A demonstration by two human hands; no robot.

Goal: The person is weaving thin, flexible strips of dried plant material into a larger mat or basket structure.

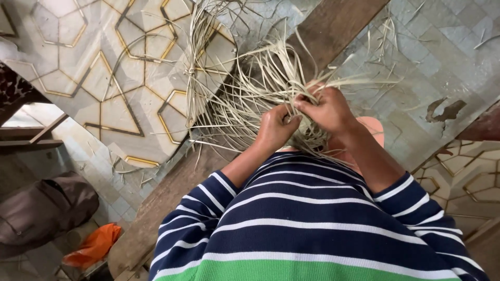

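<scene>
A loose bundle of pale dry fibre strips (245, 88) fans out in front of me, its ends gathered into a small woven piece (311, 139) near my lap. My left hand (276, 127) pinches strips at the lower left of the gathered part. My right hand (328, 109) grips strips just above and to the right, fingers closed over them. Both hands touch each other over the weave. My sleeves are navy with white stripes. A pinkish foot or knee shows behind my right wrist.
A brown wooden plank (333, 26) runs diagonally under the strips. A patterned floor mat (104, 78) with gold hexagon lines lies left. A grey-brown bag (41, 208) and an orange plastic bag (96, 244) sit lower left. Worn grey tiles (432, 62) lie right.
</scene>
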